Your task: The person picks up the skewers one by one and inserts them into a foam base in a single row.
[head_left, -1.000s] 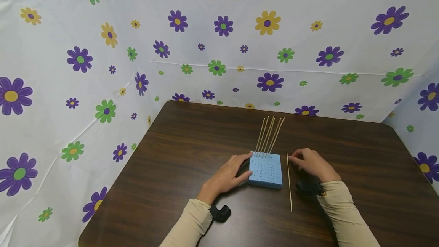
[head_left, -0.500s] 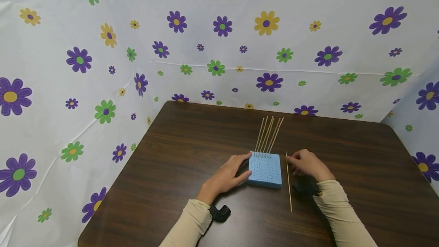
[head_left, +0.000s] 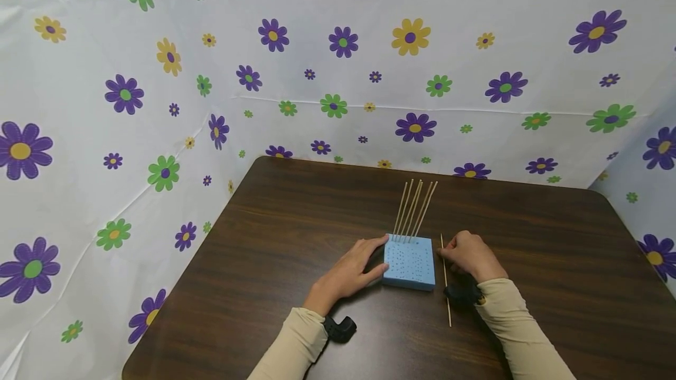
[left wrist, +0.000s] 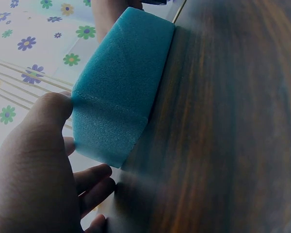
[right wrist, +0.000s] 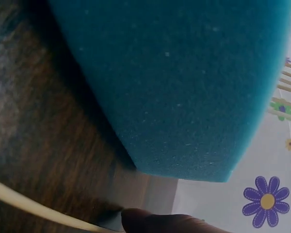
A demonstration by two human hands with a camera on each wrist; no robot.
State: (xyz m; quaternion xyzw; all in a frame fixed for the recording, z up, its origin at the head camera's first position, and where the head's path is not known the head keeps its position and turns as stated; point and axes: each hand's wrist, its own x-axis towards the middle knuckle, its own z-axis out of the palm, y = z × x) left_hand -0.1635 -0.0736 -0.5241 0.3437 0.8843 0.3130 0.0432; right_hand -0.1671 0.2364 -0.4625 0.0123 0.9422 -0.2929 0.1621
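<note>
A light blue foam block (head_left: 409,263) with small holes dotted over its top lies on the table. Several thin wooden skewers (head_left: 415,210) stand in a row along its far edge, leaning slightly. My left hand (head_left: 345,271) rests against the block's left side, thumb and fingers spread along it; the left wrist view has the thumb at the block's upper edge. To the right of the block, one loose skewer (head_left: 448,304) lies lengthwise, and my right hand (head_left: 470,254) pinches it near its far end. In the right wrist view a fingertip (right wrist: 150,221) meets this skewer (right wrist: 39,208).
The dark wood-grain table (head_left: 296,210) has rounded far corners. A white flowered cloth (head_left: 338,75) hangs behind and at both sides. Each wrist wears a black camera, the left one (head_left: 340,329) low over the tabletop.
My right hand has moved slightly left and toward me, its fingertips closing onto the loose skewer. The left hand, block and standing skewers stay as they were.
</note>
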